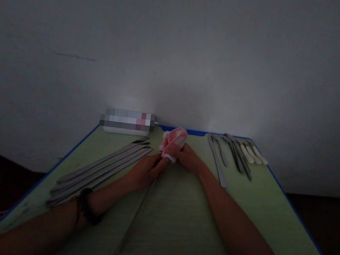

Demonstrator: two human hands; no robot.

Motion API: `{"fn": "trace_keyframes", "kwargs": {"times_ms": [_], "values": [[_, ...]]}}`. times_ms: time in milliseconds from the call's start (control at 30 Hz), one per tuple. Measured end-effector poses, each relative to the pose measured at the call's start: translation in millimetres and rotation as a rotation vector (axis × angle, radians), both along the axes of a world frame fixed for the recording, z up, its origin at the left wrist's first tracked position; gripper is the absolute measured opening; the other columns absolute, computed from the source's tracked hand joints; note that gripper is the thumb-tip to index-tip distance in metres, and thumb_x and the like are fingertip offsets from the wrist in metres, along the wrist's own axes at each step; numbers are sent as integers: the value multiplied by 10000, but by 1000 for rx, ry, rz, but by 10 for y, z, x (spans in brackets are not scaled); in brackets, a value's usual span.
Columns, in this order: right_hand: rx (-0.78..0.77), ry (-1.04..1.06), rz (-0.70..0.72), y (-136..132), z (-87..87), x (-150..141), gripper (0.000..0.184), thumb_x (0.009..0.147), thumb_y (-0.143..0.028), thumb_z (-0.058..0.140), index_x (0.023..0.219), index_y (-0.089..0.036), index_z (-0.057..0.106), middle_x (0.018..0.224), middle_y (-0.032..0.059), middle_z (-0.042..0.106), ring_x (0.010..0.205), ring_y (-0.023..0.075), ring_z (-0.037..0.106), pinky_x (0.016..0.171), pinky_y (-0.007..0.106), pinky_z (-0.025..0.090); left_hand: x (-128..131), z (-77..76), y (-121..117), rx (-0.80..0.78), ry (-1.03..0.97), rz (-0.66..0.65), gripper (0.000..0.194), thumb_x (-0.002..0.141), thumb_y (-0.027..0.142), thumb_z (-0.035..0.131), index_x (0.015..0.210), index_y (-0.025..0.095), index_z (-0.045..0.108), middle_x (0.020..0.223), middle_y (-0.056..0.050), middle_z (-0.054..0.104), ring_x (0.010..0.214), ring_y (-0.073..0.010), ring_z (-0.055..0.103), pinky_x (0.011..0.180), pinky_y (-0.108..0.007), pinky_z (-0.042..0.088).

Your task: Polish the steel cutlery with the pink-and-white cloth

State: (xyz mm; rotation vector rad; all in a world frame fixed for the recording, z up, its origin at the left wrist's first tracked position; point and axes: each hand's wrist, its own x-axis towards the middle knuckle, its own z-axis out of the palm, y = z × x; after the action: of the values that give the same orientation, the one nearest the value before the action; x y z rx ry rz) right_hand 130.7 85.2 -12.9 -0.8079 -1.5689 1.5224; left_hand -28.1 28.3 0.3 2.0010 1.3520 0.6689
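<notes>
Cloth pinched in the right hand, just ahead of the left hand, which grips a slim metal utensil; its shaft runs back from that grip toward the wearer, far end hidden. Best control, probably: firm left grip, even pressure through the cloth, shaft clear of the flatware left of the grip.

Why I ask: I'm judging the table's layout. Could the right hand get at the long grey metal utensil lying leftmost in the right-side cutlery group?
Probably yes: nothing seems to stand between the right hand and that long grey metal utensil, though that hand holds a pink-and-white cloth.
</notes>
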Motion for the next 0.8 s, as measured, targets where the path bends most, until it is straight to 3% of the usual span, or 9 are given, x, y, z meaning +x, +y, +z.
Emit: {"fn": "trace_keyframes", "kwargs": {"times_ms": [333,567,800], "values": [[-89,81,-82,17,-61,-38,216,727,-322,642,870,-163,666,818,7,662,792,145,576,783,272,425,-2,-28,25,36,50,-52,407,918,392,310,614,194,495,546,6,550,517,-151,516,557,-262,341],[-223,181,-87,48,-109,-48,222,708,-349,668,837,-169,667,785,1,659,730,136,568,742,264,430,-7,-17,24,20,10,-69,379,926,400,311,660,195,489,559,20,536,533,-147,514,569,-256,357],[-55,37,-42,44,-65,-8,276,717,-386,668,853,-146,662,819,34,654,744,145,553,713,265,430,-31,-43,21,-14,-13,-51,442,932,415,274,617,190,488,536,20,530,522,-140,503,553,-247,366]]}}
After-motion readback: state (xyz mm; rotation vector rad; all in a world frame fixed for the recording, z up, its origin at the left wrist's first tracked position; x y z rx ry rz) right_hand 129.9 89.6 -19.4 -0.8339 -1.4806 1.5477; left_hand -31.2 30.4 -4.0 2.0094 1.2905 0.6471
